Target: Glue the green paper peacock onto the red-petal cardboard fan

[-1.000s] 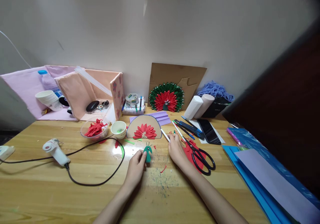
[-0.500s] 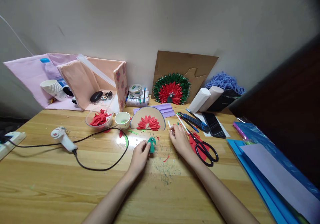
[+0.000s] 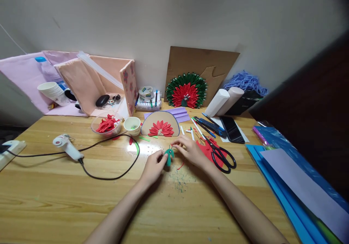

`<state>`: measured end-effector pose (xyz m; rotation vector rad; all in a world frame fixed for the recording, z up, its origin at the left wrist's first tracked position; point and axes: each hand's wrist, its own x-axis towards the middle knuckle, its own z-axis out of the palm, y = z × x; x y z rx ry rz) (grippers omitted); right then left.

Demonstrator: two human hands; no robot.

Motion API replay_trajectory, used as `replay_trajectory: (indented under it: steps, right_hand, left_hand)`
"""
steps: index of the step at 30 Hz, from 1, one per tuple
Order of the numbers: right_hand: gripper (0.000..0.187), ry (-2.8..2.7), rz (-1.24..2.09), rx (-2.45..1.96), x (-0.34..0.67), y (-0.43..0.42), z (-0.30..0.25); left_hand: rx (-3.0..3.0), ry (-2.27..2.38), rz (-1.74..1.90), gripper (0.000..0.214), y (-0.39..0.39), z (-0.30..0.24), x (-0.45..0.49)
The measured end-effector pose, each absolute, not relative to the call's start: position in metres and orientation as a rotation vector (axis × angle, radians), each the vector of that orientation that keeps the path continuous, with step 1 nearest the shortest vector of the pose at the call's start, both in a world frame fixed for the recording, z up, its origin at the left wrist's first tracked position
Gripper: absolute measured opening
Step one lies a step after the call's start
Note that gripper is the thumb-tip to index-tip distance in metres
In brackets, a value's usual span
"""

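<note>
My left hand (image 3: pixel 155 165) pinches a small green paper bird cutout (image 3: pixel 169 157) by its left edge, just above the table. The cutout has a dark eye and thin lines standing up from its head. My right hand (image 3: pixel 188 150) is at the bird's head, thumb and fingertips drawn together in a pinch. Whatever may be between them is too small to make out. Behind the hands stands a half-round brown card (image 3: pixel 160 122) with red paper petals fanned on it. Beside my right wrist, black-handled scissors (image 3: pixel 220 156) lie on red paper (image 3: pixel 205 150).
A corded white glue gun (image 3: pixel 69 147) lies at left, its cable looping towards the paper cup (image 3: pixel 132 125). A bowl (image 3: pixel 95 128) holds red scraps. A finished peacock picture (image 3: pixel 187 91) leans on the wall. Pens (image 3: pixel 208 124) and a phone (image 3: pixel 232 129) lie at right.
My right hand has moved left from the white marker pieces to the bird's head. My left hand has shifted slightly right with the bird. The view has tilted down slightly.
</note>
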<state>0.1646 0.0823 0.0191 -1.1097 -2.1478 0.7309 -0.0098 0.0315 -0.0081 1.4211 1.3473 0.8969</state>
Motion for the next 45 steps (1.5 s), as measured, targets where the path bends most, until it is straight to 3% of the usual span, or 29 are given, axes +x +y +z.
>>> replay_trajectory:
  steps: [9, 15, 22, 27, 38, 42, 45]
  right_hand:
    - [0.008, -2.101, 0.712, -1.296, 0.166, 0.084, 0.006]
    - [0.006, -2.237, 0.653, -1.186, 0.147, 0.084, -0.008]
    - [0.006, -2.309, 0.632, -1.129, 0.133, 0.092, -0.016]
    - [0.007, -2.307, 0.61, -1.136, 0.133, 0.09, -0.012]
    - [0.011, -2.195, 0.661, -1.235, 0.138, 0.071, -0.004]
    - [0.032, -2.142, 0.823, -1.236, 0.136, 0.061, -0.005]
    - [0.052, -2.424, 0.747, -1.038, 0.13, 0.047, -0.012]
  left_hand:
    - [1.272, 1.48, 0.643, 0.025, 0.036, 0.002, -0.046]
    - [1.191, 1.54, 0.54, 0.029, 0.029, 0.006, -0.053]
    - [1.475, 1.694, 0.578, 0.036, 0.031, 0.014, -0.066]
    - [1.447, 1.678, 0.528, 0.02, 0.032, 0.012, -0.076]
    - [1.409, 1.642, 0.581, 0.011, 0.032, 0.012, -0.071]
    - [1.294, 1.492, 0.875, 0.021, 0.032, 0.016, -0.087]
    - [1.19, 1.405, 1.031, 0.027, 0.027, 0.022, -0.097]
